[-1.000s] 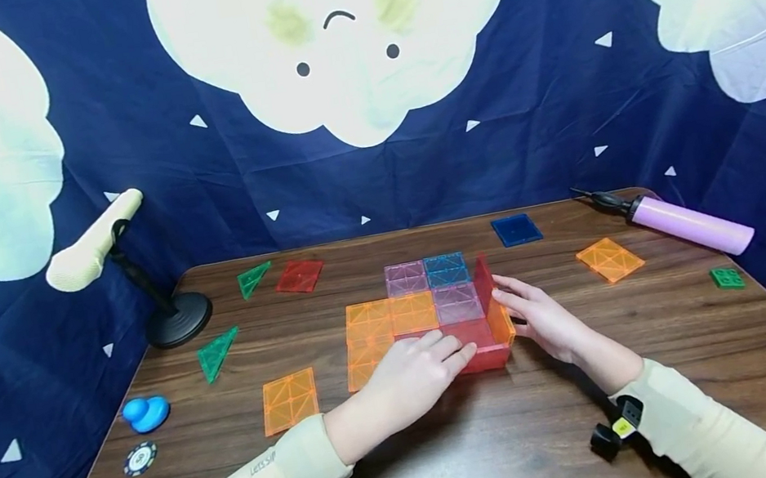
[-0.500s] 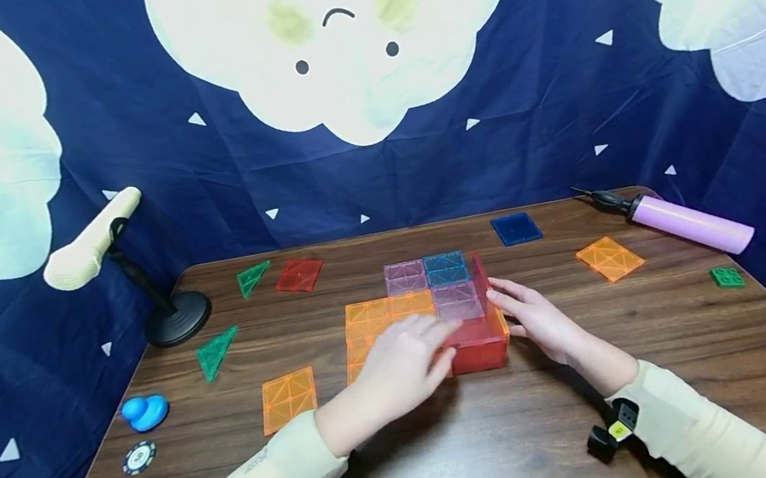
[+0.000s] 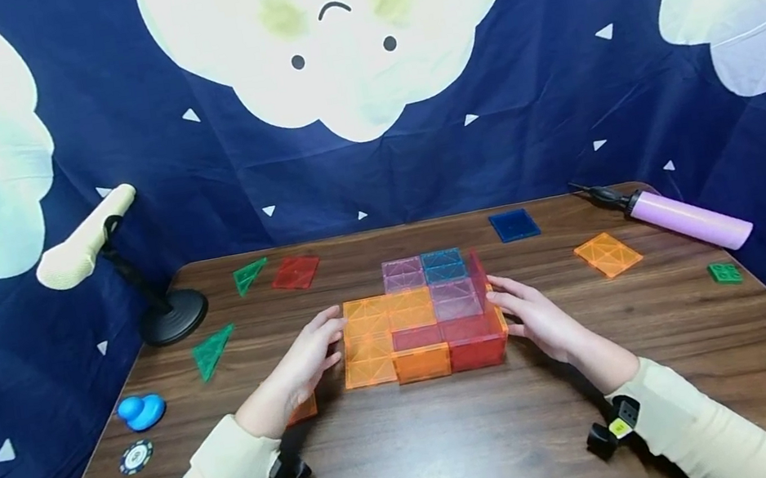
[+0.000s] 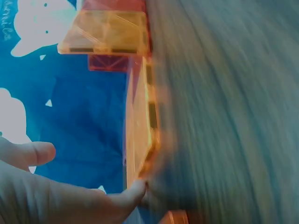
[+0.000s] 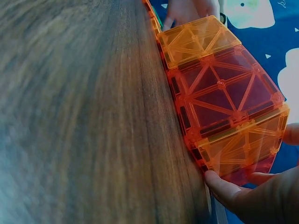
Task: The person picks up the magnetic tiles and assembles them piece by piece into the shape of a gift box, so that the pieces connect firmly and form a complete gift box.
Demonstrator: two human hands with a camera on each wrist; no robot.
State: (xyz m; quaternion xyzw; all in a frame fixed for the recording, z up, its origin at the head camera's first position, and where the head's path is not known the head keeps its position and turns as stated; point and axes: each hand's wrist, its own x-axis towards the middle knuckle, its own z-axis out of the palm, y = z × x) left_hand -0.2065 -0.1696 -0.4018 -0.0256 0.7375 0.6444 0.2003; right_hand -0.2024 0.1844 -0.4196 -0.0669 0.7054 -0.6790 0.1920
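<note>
Item: magnetic-tile assembly (image 3: 418, 316), centre of wooden surface (image 3: 502, 436) – flat squares in orange, pink, blue, w/ raised walls: orange front panel (image 3: 421, 363) and red front panel (image 3: 477, 351) upright along near edge, red/orange wall on right side. Change vs 1 s ago: left hand (image 3: 301, 364) was lying over the near-centre tiles, covering the front; now off to the assembly's left edge, fingers straight, tips at the orange corner tile (image 3: 369, 359) – grip apart, nothing clasped. Orange front panel, hidden or not up before, now stands exposed next to the red one; judged: front wall has gained a section, build is a part-walled tray. Right hand (image 3: 539, 316) barely moved, flat against right wall, fingers extended, steadying not clasping; right wrist view shows a fingertip (image 5: 219, 186) at wall's base. Loose orange square (image 3: 302, 407) now mostly hidden under left wrist. Unchanged: green triangles (image 3: 212, 350), red square (image 3: 295, 272), blue square (image 3: 514, 225), orange square (image 3: 607, 254), pump (image 3: 677, 220)
</note>
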